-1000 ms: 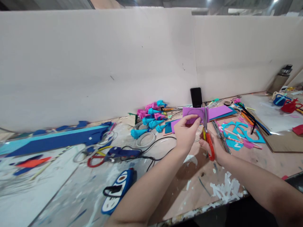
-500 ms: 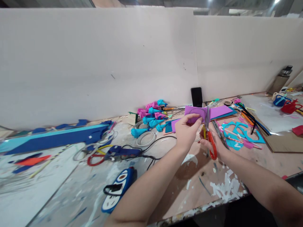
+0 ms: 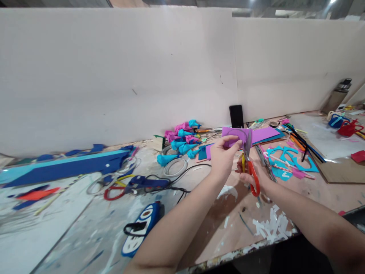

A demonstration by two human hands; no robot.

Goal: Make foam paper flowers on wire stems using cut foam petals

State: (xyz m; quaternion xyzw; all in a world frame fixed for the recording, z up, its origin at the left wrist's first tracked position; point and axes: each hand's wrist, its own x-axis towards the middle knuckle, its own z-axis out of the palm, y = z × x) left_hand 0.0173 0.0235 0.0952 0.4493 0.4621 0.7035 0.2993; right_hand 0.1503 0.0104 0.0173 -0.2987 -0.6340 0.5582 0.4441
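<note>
Scissors and purple craft sheet, hand-held, in front of the smartphone [image 3: 236,116].
Purple craft sheet [image 3: 233,132], curve-marked: just below the smartphone, pinched between thumb and fingers of left hand [image 3: 224,154]. Scissors [image 3: 249,164], red-and-yellow handles: gripped in right hand [image 3: 258,176], below and right of the smartphone, blades at the sheet's edge. Turquoise offcuts [image 3: 281,175]: farther right of the smartphone.
</note>
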